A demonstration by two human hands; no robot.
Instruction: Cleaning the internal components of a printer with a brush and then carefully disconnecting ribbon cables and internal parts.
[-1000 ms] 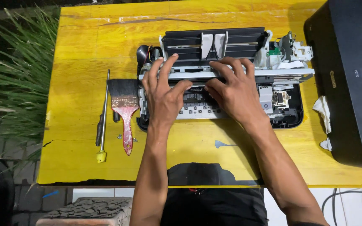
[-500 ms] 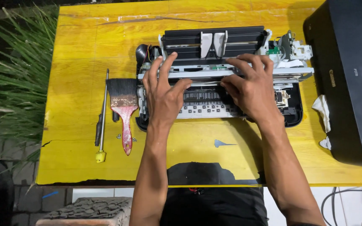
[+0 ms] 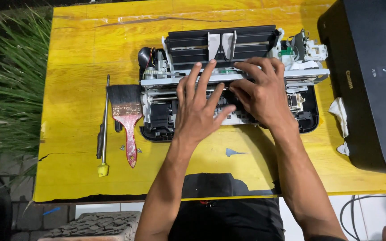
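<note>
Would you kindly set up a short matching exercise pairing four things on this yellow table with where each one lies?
Things:
1. paintbrush
2. screwdriver
3. black printer cover
4. opened printer

Places:
A. under both hands, mid-table
B. at the table's right edge
C. nearest the table's left edge
D. between the long tool and the opened machine

Pairs: 1-D, 2-C, 3-B, 4-A. The left hand and the right hand both rest on the opened printer.

1 brush, 2 hands, 1 printer.
</note>
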